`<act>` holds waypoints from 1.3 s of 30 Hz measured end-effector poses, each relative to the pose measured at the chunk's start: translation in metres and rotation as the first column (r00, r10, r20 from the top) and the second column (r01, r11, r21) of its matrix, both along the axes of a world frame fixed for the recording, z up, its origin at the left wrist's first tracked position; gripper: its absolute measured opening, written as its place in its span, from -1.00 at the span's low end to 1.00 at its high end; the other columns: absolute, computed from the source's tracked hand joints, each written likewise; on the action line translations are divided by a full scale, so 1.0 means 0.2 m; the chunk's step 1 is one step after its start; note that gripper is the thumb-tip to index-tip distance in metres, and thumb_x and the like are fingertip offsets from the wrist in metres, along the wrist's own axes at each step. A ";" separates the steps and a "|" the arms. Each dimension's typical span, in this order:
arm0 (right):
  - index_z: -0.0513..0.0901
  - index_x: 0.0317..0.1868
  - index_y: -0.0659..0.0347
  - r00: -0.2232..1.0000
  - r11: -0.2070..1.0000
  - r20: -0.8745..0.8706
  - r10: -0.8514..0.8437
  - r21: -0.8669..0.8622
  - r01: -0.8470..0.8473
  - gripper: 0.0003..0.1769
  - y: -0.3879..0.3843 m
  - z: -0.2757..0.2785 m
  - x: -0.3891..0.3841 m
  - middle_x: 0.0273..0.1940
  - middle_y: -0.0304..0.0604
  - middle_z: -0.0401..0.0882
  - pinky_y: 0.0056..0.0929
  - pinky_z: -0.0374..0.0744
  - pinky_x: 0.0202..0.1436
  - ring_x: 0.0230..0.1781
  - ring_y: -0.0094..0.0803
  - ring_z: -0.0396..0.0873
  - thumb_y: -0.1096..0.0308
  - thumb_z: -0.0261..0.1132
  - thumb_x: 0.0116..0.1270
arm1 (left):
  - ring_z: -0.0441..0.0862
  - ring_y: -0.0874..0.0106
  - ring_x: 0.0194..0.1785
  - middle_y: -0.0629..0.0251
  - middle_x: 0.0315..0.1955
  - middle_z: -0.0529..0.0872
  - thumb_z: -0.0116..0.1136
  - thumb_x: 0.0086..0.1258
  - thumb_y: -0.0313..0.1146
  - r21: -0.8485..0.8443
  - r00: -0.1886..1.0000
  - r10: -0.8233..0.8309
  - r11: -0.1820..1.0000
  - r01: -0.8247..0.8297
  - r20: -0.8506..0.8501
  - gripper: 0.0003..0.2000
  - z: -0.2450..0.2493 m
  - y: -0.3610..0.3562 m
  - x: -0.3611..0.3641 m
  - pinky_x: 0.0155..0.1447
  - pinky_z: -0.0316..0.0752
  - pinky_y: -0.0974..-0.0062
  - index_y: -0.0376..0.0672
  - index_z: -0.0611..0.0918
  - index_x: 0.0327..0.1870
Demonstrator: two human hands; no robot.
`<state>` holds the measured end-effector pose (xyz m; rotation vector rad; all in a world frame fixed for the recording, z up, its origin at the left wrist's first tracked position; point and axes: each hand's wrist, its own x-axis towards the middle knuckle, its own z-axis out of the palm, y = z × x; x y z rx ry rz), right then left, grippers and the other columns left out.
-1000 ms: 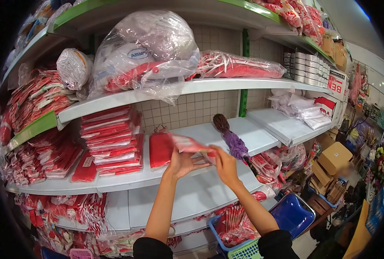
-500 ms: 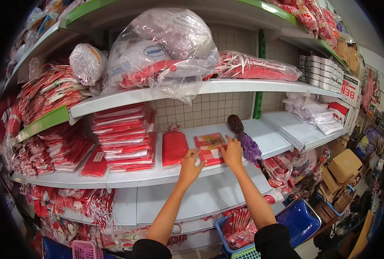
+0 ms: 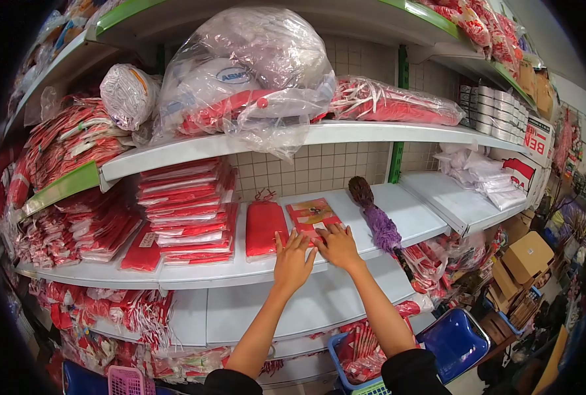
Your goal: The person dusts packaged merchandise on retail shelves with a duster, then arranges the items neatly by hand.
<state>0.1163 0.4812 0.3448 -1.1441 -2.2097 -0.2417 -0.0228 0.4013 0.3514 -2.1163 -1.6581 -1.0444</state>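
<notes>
On the middle shelf lies a flat red packet [image 3: 309,209] with a yellowish picture on its upper part. My right hand [image 3: 338,246] rests over the packet's lower part with its fingers stretched out. Beside it, my left hand [image 3: 293,262] lies flat, fingers spread, at the packet's lower left corner. The hands are close together and hide the packet's near end. Just left of my left hand is a plump red packet [image 3: 264,227] with strings at its top. A duster with purple fibres [image 3: 380,224] lies to the right.
A tall stack of red and white packets [image 3: 191,217] stands at the left, with a small labelled red packet [image 3: 141,250] beside it. Clear bags [image 3: 480,172] lie at the right. Overhead, the upper shelf's edge [image 3: 345,131] juts out under a large plastic bag [image 3: 253,72].
Both hands have moved closer together. The right hand came down and left from the packet's upper right edge onto its lower part; the left hand flattened out. The packet sits slightly further left and turned.
</notes>
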 end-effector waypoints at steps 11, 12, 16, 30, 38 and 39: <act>0.49 0.19 0.03 0.999 0.999 -0.030 -0.033 -0.032 0.032 -0.46 0.03 -0.03 -0.03 0.20 0.00 0.37 0.02 0.14 0.30 0.25 -0.03 0.28 -0.06 -0.01 0.33 | 0.18 0.20 0.40 0.09 0.24 0.41 -0.13 0.37 -0.13 -0.037 0.982 0.114 0.992 -0.121 -0.150 -0.48 -0.03 0.02 0.02 0.45 -0.38 -0.08 -0.34 0.39 0.23; 0.48 0.20 0.03 0.999 0.999 -0.035 -0.032 -0.039 0.030 -0.46 0.02 -0.02 -0.03 0.20 0.00 0.37 0.03 0.14 0.31 0.26 -0.03 0.27 -0.07 -0.01 0.33 | 0.17 0.20 0.41 0.08 0.24 0.41 -0.13 0.37 -0.13 -0.044 0.983 0.113 0.992 -0.121 -0.148 -0.47 -0.03 0.02 0.02 0.46 -0.39 -0.07 -0.34 0.39 0.23; 0.47 0.21 0.06 0.998 0.998 -0.064 -0.023 -0.059 0.019 -0.41 -0.01 0.00 -0.03 0.22 0.05 0.34 0.05 0.07 0.36 0.32 -0.01 0.19 -0.11 -0.03 0.33 | 0.13 0.21 0.43 0.07 0.24 0.40 -0.09 0.34 -0.13 -0.052 0.985 0.110 0.992 -0.118 -0.134 -0.46 -0.01 0.00 0.03 0.46 -0.42 -0.07 -0.35 0.39 0.23; 0.58 -0.21 0.22 0.934 0.975 -0.328 0.141 0.210 -0.074 -0.76 -0.62 -0.56 0.60 -0.16 -0.08 0.52 -0.10 0.34 0.09 -0.02 -0.11 0.41 0.45 0.25 0.05 | 0.02 0.07 0.46 0.13 0.31 0.32 0.06 0.22 -0.48 0.201 0.942 -0.333 0.927 0.316 0.052 -0.54 -0.25 -0.23 0.28 0.45 -0.24 -0.05 -0.14 0.46 0.21; 0.60 -0.15 0.21 0.795 0.810 -0.293 -0.532 -0.449 0.377 -0.72 -0.93 -1.65 1.26 -0.14 -0.01 0.47 -0.16 0.41 0.06 -0.03 -0.04 0.43 0.37 0.27 0.07 | 0.03 0.05 0.45 -0.03 0.30 0.27 0.09 0.22 -0.36 -0.390 0.734 -0.642 0.631 0.671 0.223 -0.47 -1.34 -0.34 0.84 0.42 -0.04 -0.01 -0.22 0.37 0.26; 0.60 -0.14 0.20 0.776 0.769 -0.266 -0.572 -0.502 0.395 -0.71 -1.00 -1.73 1.30 -0.10 0.01 0.46 -0.15 0.41 0.08 0.00 -0.03 0.42 0.36 0.28 0.08 | 0.01 0.06 0.45 -0.03 0.31 0.26 0.09 0.22 -0.34 -0.454 0.713 -0.657 0.571 0.684 0.246 -0.46 -1.45 -0.34 0.90 0.42 -0.04 -0.01 -0.23 0.35 0.28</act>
